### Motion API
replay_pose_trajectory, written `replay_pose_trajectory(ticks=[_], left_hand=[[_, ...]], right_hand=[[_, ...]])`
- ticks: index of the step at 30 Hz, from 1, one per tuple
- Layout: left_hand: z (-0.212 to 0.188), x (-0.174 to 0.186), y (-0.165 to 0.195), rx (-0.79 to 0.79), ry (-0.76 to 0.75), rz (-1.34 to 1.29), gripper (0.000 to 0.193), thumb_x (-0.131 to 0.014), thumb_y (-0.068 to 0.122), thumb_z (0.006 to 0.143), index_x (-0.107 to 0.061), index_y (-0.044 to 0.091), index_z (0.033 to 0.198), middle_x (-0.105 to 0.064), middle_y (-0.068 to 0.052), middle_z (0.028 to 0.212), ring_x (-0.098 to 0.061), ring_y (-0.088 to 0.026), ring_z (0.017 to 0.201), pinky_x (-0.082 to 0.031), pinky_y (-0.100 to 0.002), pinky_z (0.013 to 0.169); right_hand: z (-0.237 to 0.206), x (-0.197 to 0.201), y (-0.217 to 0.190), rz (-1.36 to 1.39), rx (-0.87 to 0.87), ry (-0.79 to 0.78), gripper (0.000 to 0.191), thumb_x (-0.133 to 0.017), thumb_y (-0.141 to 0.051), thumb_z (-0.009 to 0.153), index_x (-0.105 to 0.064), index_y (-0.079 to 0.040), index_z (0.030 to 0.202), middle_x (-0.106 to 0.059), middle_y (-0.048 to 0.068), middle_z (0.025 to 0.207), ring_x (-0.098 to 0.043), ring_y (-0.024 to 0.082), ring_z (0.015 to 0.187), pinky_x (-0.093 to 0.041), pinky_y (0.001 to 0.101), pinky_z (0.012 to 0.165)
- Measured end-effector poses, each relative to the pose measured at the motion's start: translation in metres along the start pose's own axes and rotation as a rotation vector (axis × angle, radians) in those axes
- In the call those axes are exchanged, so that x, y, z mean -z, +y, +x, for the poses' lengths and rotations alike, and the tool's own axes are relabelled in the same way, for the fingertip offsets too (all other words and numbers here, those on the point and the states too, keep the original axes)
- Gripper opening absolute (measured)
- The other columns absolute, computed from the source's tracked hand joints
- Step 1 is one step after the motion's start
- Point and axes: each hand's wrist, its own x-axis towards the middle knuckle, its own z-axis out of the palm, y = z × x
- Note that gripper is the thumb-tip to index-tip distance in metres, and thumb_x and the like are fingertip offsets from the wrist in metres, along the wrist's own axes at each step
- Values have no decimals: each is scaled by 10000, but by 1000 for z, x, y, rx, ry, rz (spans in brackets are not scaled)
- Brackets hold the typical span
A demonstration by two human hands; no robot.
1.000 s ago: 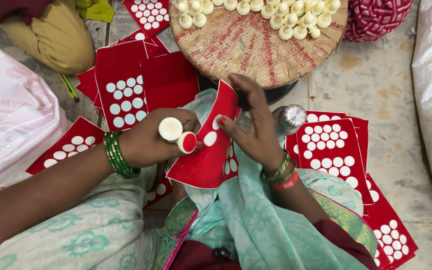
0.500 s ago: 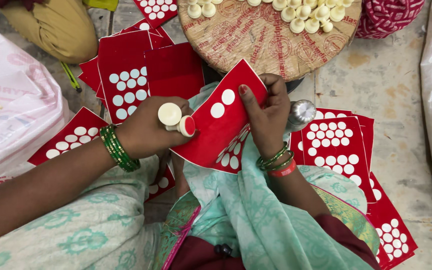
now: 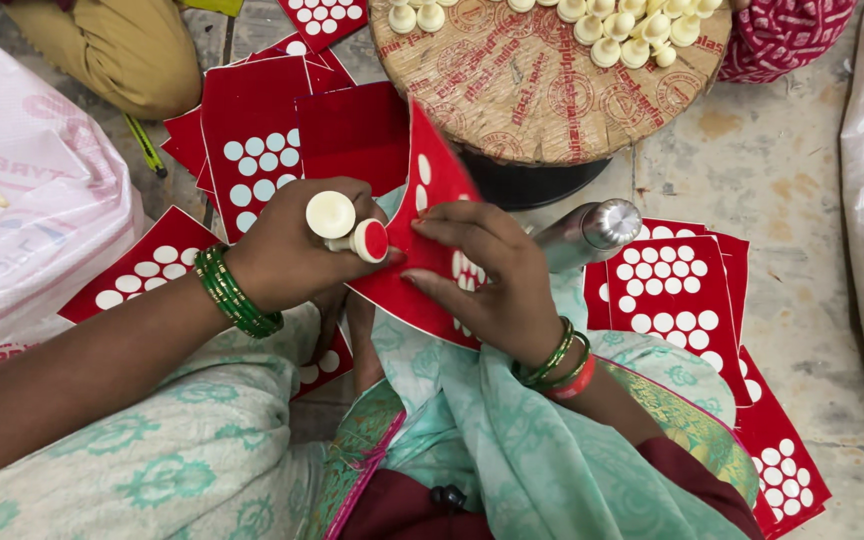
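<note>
My left hand (image 3: 287,255) grips two small cream spool-shaped pieces (image 3: 332,216); one of them carries a round red sticker on its end (image 3: 373,240). My right hand (image 3: 487,275) holds a red sticker sheet (image 3: 422,255) with white punched-out circles, tilted up on edge over my lap. Its fingers press the sheet's face beside the red-capped piece. Both wrists wear green bangles.
Several more red sticker sheets (image 3: 252,150) lie on the floor left and right (image 3: 672,295). A round woven tray (image 3: 542,75) with cream pieces along its far rim stands ahead. A steel bottle (image 3: 592,232) lies beside my right hand. A white plastic bag (image 3: 22,190) sits left.
The red sheet has swung up from lying flat over my lap to standing nearly on edge. My right hand shifted from its top edge to its face. My left hand stayed put.
</note>
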Motion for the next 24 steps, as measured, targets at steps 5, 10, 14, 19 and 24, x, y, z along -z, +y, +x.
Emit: replay_pose_trajectory(ticks=[5, 10, 14, 19, 24], left_hand=[[-2, 3, 4, -28, -72, 40, 205, -804, 130, 787, -616, 95, 861, -637, 20, 761, -570, -59, 721, -521, -273, 657], [-1, -1, 3, -112, -87, 18, 255, -781, 90, 793, -526, 80, 810, -609, 23, 781, -568, -71, 741, -520, -276, 685], [-1, -3, 3, -156, -90, 26, 267, -770, 77, 788, -505, 75, 827, -578, 6, 776, -555, -82, 743, -512, -279, 686], [-1, -2, 5, -168, -103, 14, 298, -784, 84, 811, -488, 60, 830, -580, -11, 808, -539, -93, 757, -516, -287, 694], [0, -4, 7, -158, -66, 89, 238, -774, 69, 777, -553, 56, 865, -628, -17, 820, -609, -98, 766, -541, -289, 708]], right_hand=[[-6, -2, 11, 192, -91, -40, 419, -892, -90, 814, -730, -42, 1198, -719, 102, 1225, -718, 229, 1145, -574, 358, 996], [-10, -10, 26, 740, -340, -114, 324, -782, 85, 877, -728, 29, 1192, -691, 141, 1248, -714, 197, 1127, -618, 356, 1030], [-12, -20, 29, 876, -419, -73, 337, -755, 138, 859, -689, 63, 1181, -675, 153, 1242, -699, 192, 1130, -606, 344, 1025], [-13, -24, 27, 841, -390, -66, 338, -766, 117, 867, -689, 60, 1192, -659, 136, 1266, -679, 176, 1143, -583, 332, 1039], [-15, -27, 27, 761, -339, 0, 285, -788, 97, 878, -709, 51, 1148, -684, 128, 1221, -680, 165, 1134, -578, 317, 1009]])
